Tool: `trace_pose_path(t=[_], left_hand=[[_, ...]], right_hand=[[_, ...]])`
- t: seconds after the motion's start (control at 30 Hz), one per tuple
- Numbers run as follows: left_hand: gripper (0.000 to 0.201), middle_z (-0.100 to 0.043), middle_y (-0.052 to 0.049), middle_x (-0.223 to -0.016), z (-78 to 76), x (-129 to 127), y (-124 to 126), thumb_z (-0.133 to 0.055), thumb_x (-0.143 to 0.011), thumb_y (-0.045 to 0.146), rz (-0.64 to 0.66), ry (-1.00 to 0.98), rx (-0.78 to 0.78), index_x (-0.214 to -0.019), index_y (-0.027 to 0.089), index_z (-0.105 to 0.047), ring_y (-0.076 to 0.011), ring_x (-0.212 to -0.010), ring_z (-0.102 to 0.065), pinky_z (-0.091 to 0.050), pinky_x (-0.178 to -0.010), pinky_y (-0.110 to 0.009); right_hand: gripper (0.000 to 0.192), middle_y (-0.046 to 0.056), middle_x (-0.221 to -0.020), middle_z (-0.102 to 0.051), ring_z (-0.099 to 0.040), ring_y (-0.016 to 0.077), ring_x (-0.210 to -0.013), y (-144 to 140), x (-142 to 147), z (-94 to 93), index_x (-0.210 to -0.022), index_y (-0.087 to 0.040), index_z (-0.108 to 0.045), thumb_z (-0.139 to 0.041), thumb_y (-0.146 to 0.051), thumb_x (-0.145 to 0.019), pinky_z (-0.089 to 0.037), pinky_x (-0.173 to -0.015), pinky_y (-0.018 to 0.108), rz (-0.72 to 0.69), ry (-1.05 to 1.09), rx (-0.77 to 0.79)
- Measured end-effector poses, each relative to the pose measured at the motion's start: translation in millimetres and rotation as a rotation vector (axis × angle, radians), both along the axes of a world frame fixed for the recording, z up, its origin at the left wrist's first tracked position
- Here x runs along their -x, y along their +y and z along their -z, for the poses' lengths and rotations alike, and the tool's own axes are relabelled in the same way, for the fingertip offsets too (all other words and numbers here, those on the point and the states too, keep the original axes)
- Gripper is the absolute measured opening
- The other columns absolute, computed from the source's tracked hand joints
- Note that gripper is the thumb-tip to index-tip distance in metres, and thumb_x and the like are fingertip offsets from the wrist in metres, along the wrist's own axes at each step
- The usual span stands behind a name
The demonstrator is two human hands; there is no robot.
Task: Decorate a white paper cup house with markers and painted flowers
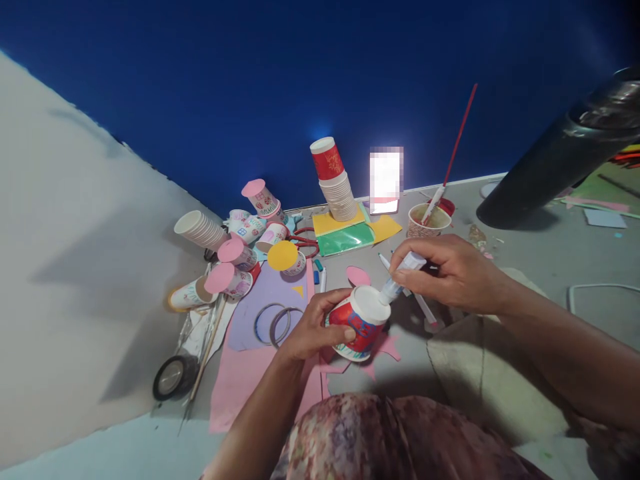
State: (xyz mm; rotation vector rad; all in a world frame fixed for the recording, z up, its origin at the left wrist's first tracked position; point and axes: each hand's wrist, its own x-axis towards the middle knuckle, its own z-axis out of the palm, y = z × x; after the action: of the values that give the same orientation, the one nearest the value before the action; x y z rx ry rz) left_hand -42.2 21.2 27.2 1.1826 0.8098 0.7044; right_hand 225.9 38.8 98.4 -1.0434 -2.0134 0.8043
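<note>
My left hand [323,327] is closed round a red and white paper cup [369,330] that is upside down and tilted. Blue marker drawings cover its red side, and green-blue strokes run along its lower edge. In my right hand [440,273] is a pale, translucent glue bottle [403,277], tipped with its nozzle down at the edge of the cup's white base. Whether glue is coming out is too small to tell. A pink paper disc [359,275] lies just behind the cup. Pink paper scraps [389,348] lie beside and under it.
Decorated cups with paper discs [233,252] crowd the left, near a roll of black tape [173,378]. A cup stack [333,177] stands at the back. A cup with a brush [429,219] and a dark bottle [545,163] are to the right; a cloth [480,360] lies nearer.
</note>
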Motion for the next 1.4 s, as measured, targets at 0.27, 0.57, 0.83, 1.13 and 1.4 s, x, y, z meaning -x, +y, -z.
trace_pose_path(t=[0.27, 0.57, 0.83, 1.13, 1.4], left_hand=[[0.066, -0.078, -0.007, -0.104, -2.3, -6, -4, -0.095, -0.064, 0.049, -0.127, 0.198, -0.176, -0.119, 0.015, -0.081, -0.0234, -0.09, -0.069, -0.054, -0.082, -0.03], [0.066, -0.071, -0.01, -0.12, 1.4, -3, 0, -0.095, -0.067, 0.056, -0.216, 0.156, -0.353, -0.121, 0.02, -0.08, -0.0302, -0.114, -0.065, -0.053, -0.101, -0.039], [0.06, -0.076, -0.006, -0.113, 4.8, 2, 17, -0.095, -0.061, 0.033, -0.619, -0.022, -0.197, -0.116, 0.022, -0.074, -0.0253, -0.106, -0.069, -0.056, -0.098, -0.038], [0.059, -0.075, -0.004, -0.11, 2.7, 9, 17, -0.092, -0.062, 0.029, -0.796, 0.083, -0.184, -0.115, 0.021, -0.068, -0.0212, -0.101, -0.069, -0.058, -0.09, -0.033], [0.056, -0.075, -0.005, -0.108, 3.7, 8, 16, -0.09, -0.061, 0.03, -0.782, 0.086, -0.205, -0.111, 0.02, -0.067, -0.0219, -0.1, -0.069, -0.057, -0.092, -0.035]], right_hand=[[0.021, -0.005, -0.058, -0.059, -0.047, 0.0093, -0.048, -9, 5, -8.0, -0.078, -0.021, -0.071, -0.067, -0.034, -0.093, -0.034, -0.046, 0.023, -0.007, 0.087, 0.201], [0.012, -0.001, -0.075, -0.071, -0.057, 0.0122, -0.059, -6, 9, 2.4, -0.089, -0.022, -0.076, -0.071, -0.032, -0.094, -0.043, -0.054, 0.025, 0.312, 0.192, -0.063], [0.021, 0.002, -0.081, -0.074, -0.059, 0.0144, -0.059, 21, 0, 24.7, -0.1, -0.021, -0.078, -0.072, -0.039, -0.091, -0.044, -0.056, 0.029, 0.363, 0.086, 0.06], [0.021, 0.007, -0.09, -0.079, -0.069, 0.0224, -0.081, 52, 10, 72.4, -0.103, -0.018, -0.076, -0.06, -0.032, -0.099, -0.039, -0.068, 0.032, 0.288, -0.493, 0.214], [0.027, 0.013, -0.102, -0.077, -0.069, 0.0307, -0.099, 42, 12, 73.8, -0.095, -0.018, -0.076, -0.067, -0.043, -0.099, -0.04, -0.073, 0.035, 0.221, -0.719, 0.055]])
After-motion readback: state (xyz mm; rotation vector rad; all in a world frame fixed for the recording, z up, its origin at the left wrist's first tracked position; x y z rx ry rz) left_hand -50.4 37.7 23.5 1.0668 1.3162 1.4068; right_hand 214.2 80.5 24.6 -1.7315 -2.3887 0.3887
